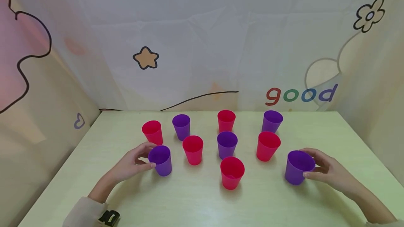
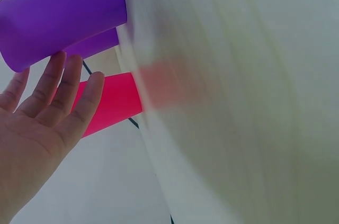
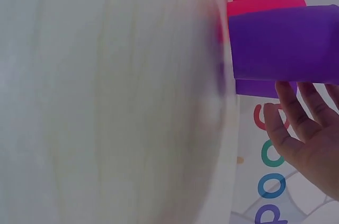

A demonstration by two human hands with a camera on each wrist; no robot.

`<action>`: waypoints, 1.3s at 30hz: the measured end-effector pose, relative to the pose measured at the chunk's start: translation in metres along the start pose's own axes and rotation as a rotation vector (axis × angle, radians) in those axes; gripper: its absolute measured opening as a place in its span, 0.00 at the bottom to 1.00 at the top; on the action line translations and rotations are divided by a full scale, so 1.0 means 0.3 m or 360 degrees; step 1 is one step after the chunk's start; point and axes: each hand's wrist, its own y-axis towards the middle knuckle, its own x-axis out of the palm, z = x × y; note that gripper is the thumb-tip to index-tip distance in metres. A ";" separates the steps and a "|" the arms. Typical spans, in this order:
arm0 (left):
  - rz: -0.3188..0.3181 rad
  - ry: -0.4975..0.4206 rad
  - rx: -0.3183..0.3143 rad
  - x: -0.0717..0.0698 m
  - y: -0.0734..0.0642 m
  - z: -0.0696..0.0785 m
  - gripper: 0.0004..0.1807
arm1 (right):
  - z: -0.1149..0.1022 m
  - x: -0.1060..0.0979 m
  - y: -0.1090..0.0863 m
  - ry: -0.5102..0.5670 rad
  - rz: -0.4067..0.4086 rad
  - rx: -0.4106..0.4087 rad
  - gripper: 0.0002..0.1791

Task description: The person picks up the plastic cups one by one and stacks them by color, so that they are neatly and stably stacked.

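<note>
My left hand [image 1: 134, 162] holds a purple cup [image 1: 163, 165] at the left front, thumb on the near side and fingers behind. In the left wrist view, fingertips touch the side of this purple cup [image 2: 63, 17]. At the right front, my right hand [image 1: 334, 174] holds another purple cup [image 1: 295, 172] between thumb and fingers. The right wrist view has that purple cup [image 3: 286, 44] with fingertips against its side; the thumb is hidden there. Both cups stand upright, mouths up. Between them, nearest me, stands a red cup [image 1: 231, 179].
Behind stand more upright cups: red ones [image 1: 193, 153], [image 1: 266, 150], [image 1: 154, 136], [image 1: 226, 123] and purple ones [image 1: 226, 148], [image 1: 182, 130], [image 1: 271, 123]. They are spread across a pale table [image 1: 195, 206]. A printed cloth [image 1: 195, 55] hangs along the table's back edge.
</note>
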 end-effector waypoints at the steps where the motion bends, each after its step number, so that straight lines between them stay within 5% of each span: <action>1: -0.0002 0.0001 -0.0004 0.000 0.000 -0.002 0.28 | -0.005 0.000 -0.002 0.0007 0.0006 -0.0010 0.29; 28: -0.0028 -0.0036 -0.0051 -0.005 0.000 -0.006 0.28 | -0.134 0.008 0.011 -0.0017 0.0098 -0.0130 0.30; 39: -0.0035 -0.0034 -0.0052 -0.003 0.002 0.006 0.27 | -0.203 0.030 0.035 -0.0032 0.0110 -0.0293 0.31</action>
